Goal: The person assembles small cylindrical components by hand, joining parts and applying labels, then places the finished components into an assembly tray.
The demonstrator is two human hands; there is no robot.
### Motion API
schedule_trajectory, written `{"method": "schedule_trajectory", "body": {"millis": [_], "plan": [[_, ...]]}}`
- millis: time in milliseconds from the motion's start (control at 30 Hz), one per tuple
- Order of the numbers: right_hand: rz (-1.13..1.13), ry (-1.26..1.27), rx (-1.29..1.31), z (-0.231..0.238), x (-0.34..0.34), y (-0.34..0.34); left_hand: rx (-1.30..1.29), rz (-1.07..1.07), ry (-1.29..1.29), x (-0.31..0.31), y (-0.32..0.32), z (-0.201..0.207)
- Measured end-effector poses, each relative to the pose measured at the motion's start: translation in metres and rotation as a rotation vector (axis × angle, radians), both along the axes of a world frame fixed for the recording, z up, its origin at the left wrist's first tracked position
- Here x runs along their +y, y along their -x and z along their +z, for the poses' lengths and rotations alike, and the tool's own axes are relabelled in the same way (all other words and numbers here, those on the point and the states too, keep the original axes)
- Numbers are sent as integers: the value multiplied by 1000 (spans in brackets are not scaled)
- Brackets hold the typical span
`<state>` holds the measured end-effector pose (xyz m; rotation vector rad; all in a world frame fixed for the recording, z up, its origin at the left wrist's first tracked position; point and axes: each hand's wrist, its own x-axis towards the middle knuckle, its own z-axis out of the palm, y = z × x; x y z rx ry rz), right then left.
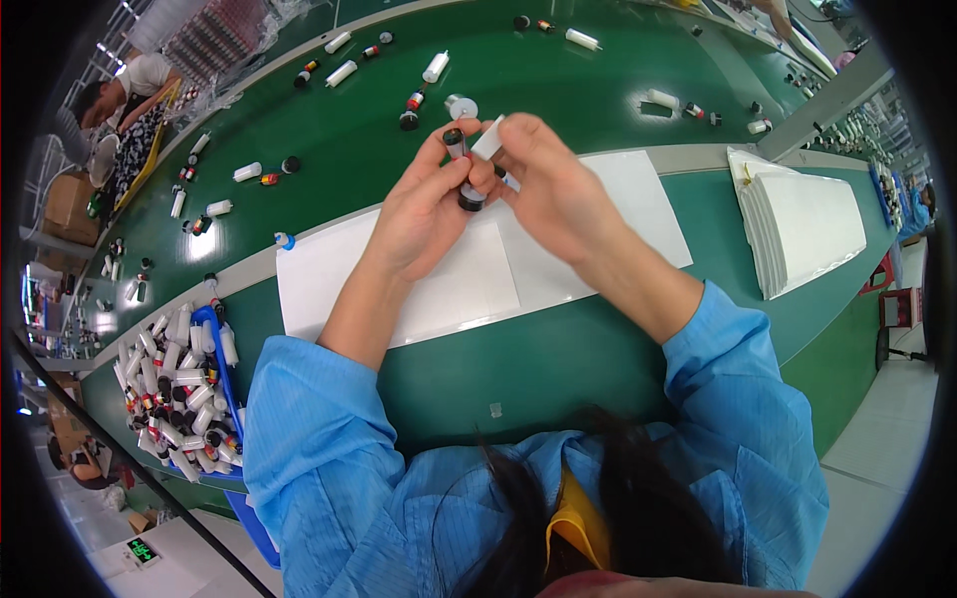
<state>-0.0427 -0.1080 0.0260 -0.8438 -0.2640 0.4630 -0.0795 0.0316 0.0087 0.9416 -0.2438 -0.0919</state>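
Blue sleeves (pixel 329 419) lead up to both hands: left hand (pixel 424 209) pinches a black-capped small tube (pixel 461 169) upright, right hand (pixel 558 189) pinches a white strip (pixel 488 140) just right of its top

I saw the person wore a light blue work coat, its loose sleeves pushed up to the elbows, forearms bare, no gloves on the left hand (pixel 424 214) or right hand (pixel 558 189); yellow collar beneath, dark hair
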Motion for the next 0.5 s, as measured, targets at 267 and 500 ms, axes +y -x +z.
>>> {"method": "schedule_trajectory", "body": {"millis": [267, 500], "plan": [[44, 1, 30, -16, 6, 6, -68, 5, 65, -13, 2, -3], [37, -39, 78, -12, 8, 10, -87, 79, -12, -19, 8, -3]]}}
